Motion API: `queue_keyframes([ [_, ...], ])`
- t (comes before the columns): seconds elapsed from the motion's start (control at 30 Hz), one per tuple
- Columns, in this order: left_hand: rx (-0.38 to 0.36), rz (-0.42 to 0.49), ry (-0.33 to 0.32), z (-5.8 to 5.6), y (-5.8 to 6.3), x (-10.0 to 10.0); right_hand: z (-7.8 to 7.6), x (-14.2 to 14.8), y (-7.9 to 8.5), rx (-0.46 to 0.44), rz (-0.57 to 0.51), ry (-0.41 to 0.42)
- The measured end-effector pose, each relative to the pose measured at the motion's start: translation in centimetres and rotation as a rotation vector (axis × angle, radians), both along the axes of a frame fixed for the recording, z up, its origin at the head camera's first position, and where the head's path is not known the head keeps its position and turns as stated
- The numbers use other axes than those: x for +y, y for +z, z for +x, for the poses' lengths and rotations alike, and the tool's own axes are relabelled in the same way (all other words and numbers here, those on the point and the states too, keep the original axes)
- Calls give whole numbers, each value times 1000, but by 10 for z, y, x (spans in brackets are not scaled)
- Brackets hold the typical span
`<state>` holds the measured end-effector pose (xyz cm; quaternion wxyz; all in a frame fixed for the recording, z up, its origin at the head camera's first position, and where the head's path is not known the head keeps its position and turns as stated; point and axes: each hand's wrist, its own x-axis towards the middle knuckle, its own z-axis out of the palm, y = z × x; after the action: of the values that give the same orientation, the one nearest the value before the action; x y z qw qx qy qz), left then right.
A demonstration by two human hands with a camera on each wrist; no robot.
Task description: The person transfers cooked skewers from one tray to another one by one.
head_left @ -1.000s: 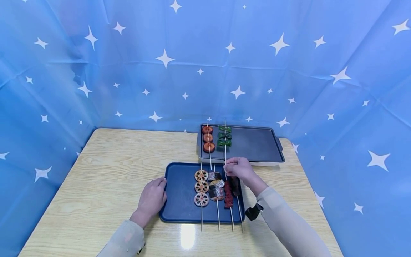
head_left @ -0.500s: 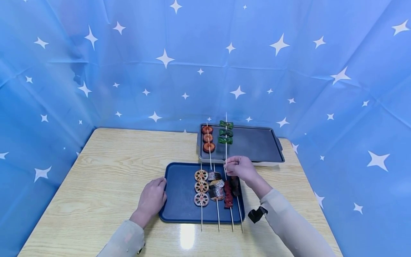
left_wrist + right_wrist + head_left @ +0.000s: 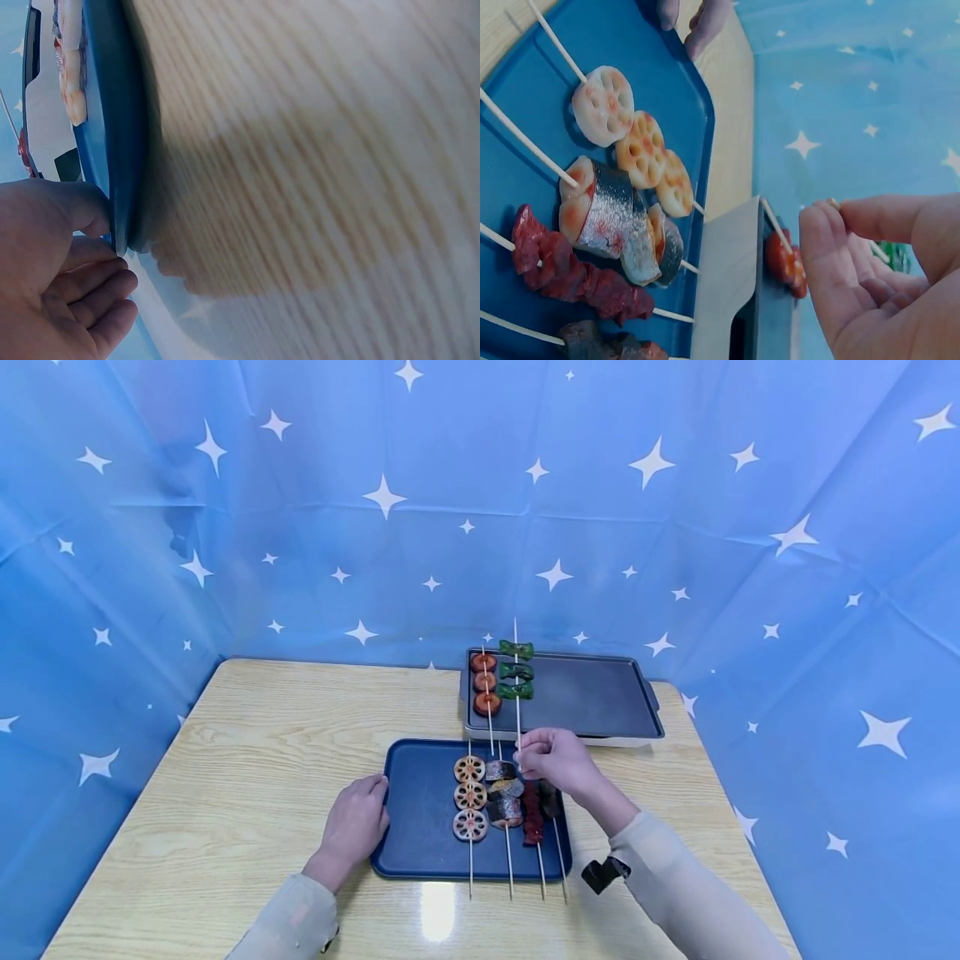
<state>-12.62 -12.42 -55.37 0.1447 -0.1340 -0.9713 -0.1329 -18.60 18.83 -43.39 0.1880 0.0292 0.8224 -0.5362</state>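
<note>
My right hand (image 3: 558, 762) pinches the lower stick of a green pepper skewer (image 3: 516, 671) between thumb and fingertips. Its pepper pieces are over the left part of a dark griddle (image 3: 592, 693), close beside a skewer of round reddish-orange slices (image 3: 486, 682). In the right wrist view the pepper (image 3: 895, 259) is mostly hidden behind the hand. At the left edge of a blue tray (image 3: 420, 827), my left hand (image 3: 356, 818) grips the rim, thumb and fingers closing on the tray corner (image 3: 124, 150) in the left wrist view.
On the tray lie a lotus root skewer (image 3: 470, 797), a fish skewer (image 3: 506, 808), a red meat skewer (image 3: 533, 818) and a dark skewer (image 3: 550, 800). Their sticks overhang its front edge. A wooden table (image 3: 262, 735) carries everything; a starry blue curtain (image 3: 480, 485) stands behind.
The pepper skewer has risen slightly toward the back, then shifted left toward the reddish-orange skewer, with my right hand moving along. The left hand has stayed on the tray.
</note>
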Motion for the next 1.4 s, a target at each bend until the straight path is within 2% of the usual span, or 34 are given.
queue_keyframes([
  [0.37,10,3,-1,-1,-3,0,18,-11,4,35,22,100],
  [0.7,10,5,-5,-1,-2,0,39,-24,0,25,-18,229],
  [1.03,19,5,-4,0,-1,1,59,-38,-16,6,-63,334],
  [1.23,50,16,-13,0,-1,2,73,-46,-26,-29,-89,333],
  [1.4,41,16,-7,0,-2,1,82,-51,-40,-62,-113,321],
])
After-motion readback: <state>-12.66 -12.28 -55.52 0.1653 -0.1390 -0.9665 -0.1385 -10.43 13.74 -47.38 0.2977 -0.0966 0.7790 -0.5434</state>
